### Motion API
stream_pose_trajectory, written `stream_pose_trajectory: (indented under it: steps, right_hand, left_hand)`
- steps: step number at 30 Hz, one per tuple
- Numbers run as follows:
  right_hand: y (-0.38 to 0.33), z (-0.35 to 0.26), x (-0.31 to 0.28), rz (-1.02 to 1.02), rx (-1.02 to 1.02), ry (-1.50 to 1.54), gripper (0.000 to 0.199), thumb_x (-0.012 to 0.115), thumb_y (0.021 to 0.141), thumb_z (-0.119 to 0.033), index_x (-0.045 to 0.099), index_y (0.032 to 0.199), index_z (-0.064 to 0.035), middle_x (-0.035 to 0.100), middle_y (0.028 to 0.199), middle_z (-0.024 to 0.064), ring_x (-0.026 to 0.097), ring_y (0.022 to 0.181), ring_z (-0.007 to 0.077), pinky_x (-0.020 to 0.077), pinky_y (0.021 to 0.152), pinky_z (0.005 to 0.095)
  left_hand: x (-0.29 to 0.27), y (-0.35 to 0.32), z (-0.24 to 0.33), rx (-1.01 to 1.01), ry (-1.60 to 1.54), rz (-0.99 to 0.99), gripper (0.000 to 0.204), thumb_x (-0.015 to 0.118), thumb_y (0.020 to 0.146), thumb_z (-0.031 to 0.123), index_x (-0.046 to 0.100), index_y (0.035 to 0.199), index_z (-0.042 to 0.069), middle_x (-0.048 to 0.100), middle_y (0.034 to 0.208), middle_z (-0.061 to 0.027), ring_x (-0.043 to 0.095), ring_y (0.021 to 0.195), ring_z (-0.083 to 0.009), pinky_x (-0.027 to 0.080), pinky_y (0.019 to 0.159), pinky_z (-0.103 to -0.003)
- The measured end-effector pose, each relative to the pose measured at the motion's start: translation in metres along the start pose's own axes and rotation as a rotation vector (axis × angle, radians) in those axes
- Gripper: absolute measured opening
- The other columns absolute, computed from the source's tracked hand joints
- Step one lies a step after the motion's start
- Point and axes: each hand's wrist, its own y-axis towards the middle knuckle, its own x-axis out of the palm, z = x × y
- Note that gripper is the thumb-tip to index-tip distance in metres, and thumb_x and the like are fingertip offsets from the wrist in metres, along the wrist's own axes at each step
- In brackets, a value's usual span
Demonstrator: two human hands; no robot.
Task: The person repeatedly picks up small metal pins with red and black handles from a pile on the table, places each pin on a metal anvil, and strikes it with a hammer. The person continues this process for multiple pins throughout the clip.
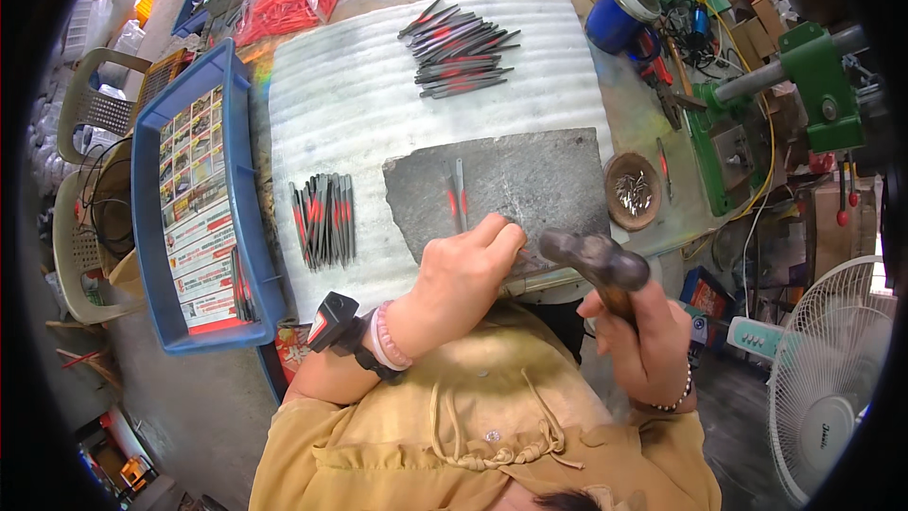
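My right hand grips a hammer by its wooden handle, the dark metal head raised at the front edge of a grey stone slab. My left hand rests at that edge with fingertips pinched together; whatever is between them is too small or hidden to make out. Two slim dark grey tools with red marks lie on the slab just beyond the left hand. To the left, a bundle of similar tools lies on white foam sheeting, and a larger pile is at the far side.
Right of the slab stands a round bowl of small metal pins. Beyond are pliers, a blue jug and a green press. A blue tray lines the left, near a bag of red pieces. A fan stands at right.
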Motion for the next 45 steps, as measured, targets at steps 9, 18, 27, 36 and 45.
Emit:
stream_pose_trajectory:
  steps: [9,18,27,36,45]
  right_hand:
    - [0.014,-0.031,-0.015,0.098,-0.372,-0.36,0.05,0.066,0.077,-0.001,0.055,0.125,0.0058,0.064,0.072,0.0123,0.062,0.058,0.0252,0.0485,0.049,0.0304]
    - [-0.005,-0.013,-0.014,0.015,-0.192,-0.193,0.053,0.066,0.081,0.004,0.051,0.132,0.0055,0.07,0.08,0.0112,0.067,0.068,0.0183,0.0521,0.058,0.0284]
    - [0.02,0.01,0.032,0.056,0.173,0.49,0.021,0.065,0.088,-0.002,0.061,0.109,0.0,0.071,0.079,0.0056,0.066,0.07,0.0067,0.0509,0.062,0.021]
    - [0.048,0.006,0.061,-0.054,0.172,0.564,0.005,0.059,0.092,-0.003,0.059,0.088,0.0009,0.061,0.067,0.0019,0.047,0.048,0.0014,0.0349,0.044,0.0177]
    - [0.045,0.005,0.064,-0.113,0.298,0.765,0.007,0.06,0.09,-0.005,0.057,0.086,-0.0009,0.059,0.07,-0.0011,0.053,0.063,0.0037,0.0451,0.057,0.0216]
  left_hand:
    - [-0.003,0.004,0.001,0.007,0.015,0.002,0.016,0.062,0.077,0.0,0.054,0.088,0.007,0.052,0.079,-0.0091,0.06,0.063,-0.0296,0.048,0.05,-0.038]
    - [-0.005,0.003,0.0,0.015,-0.004,-0.032,0.013,0.064,0.083,0.003,0.055,0.092,0.004,0.058,0.082,-0.0078,0.064,0.063,-0.0245,0.049,0.051,-0.033]
    - [-0.04,-0.012,-0.001,-0.73,-1.745,0.055,0.022,0.055,0.101,0.02,0.059,0.106,0.0,0.066,0.096,-0.0083,0.068,0.071,-0.0141,0.058,0.065,-0.024]
    - [-0.04,-0.021,0.009,-0.672,-1.784,0.107,0.02,0.054,0.101,0.019,0.058,0.106,0.001,0.066,0.097,-0.0092,0.068,0.074,-0.0148,0.058,0.071,-0.029]
    - [-0.042,-0.026,0.016,-0.68,-1.547,0.093,0.018,0.056,0.1,0.017,0.059,0.106,0.0,0.065,0.089,-0.0072,0.065,0.069,-0.012,0.054,0.067,-0.025]
